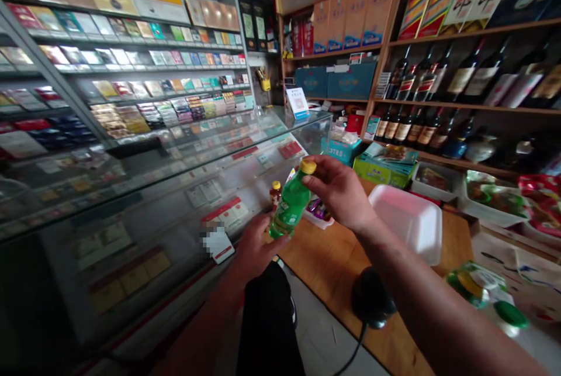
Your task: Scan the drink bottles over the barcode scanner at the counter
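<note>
Two hands hold one small green plastic bottle with a yellow cap (291,200) in front of me, above the near edge of the brown wooden table (333,265). On my far left I see the long glass counter full of flat packs (131,189). Next comes my left hand (254,247), closed around the bottom of the bottle from below. The bottle leans, with its cap up and to the right. My right hand (339,192) pinches the cap with its fingertips.

I think the bottle is light and a bit squashy, so a hard squeeze could dent it. The smooth sides may be slippery. The best places to hold are the thick bottom and the ridged cap.

It looks bright green and see-through, with a label I cannot read. Further right sit a white foam tray (409,221) and shelves of dark wine bottles (438,78).
</note>
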The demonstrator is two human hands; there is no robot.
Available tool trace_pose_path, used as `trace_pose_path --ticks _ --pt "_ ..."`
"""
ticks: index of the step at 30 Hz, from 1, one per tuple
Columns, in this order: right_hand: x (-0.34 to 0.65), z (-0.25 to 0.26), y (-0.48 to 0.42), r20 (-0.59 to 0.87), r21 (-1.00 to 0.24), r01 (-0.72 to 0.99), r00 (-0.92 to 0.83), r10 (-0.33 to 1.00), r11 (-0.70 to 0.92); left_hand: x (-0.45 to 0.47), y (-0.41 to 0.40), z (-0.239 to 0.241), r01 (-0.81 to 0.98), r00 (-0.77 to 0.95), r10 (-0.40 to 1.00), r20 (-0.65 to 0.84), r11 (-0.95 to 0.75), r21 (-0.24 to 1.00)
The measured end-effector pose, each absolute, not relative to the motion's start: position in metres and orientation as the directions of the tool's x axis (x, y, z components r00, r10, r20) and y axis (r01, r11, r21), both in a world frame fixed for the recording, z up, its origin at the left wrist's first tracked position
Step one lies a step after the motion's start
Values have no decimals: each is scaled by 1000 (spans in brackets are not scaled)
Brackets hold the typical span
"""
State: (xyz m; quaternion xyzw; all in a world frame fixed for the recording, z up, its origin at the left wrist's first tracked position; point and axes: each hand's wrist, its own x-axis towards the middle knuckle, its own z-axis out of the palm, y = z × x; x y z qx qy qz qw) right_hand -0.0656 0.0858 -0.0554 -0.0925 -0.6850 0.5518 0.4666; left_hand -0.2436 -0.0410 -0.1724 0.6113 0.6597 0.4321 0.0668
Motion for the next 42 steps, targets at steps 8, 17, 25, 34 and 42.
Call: trace_pose_path --ticks 8,17,25,34,42 --pt "-166 -42 56 658 -741 -163 -368 656 651 -307 -46 -110 743 -481 687 545 -11 669" --pt "-254 -46 45 654 -660 -126 -582 484 740 -390 -44 -44 801 -541 511 668 71 594" --pt "-315 -33 50 643 -572 -72 -659 391 817 -442 -38 -19 802 -595 484 641 308 512" --pt "-337 -44 53 525 -443 149 -756 391 884 -469 -29 -12 788 -613 552 565 475 391" --pt "-332 -54 50 495 -378 146 -802 333 914 -469 -21 -13 759 -646 524 555 514 398"
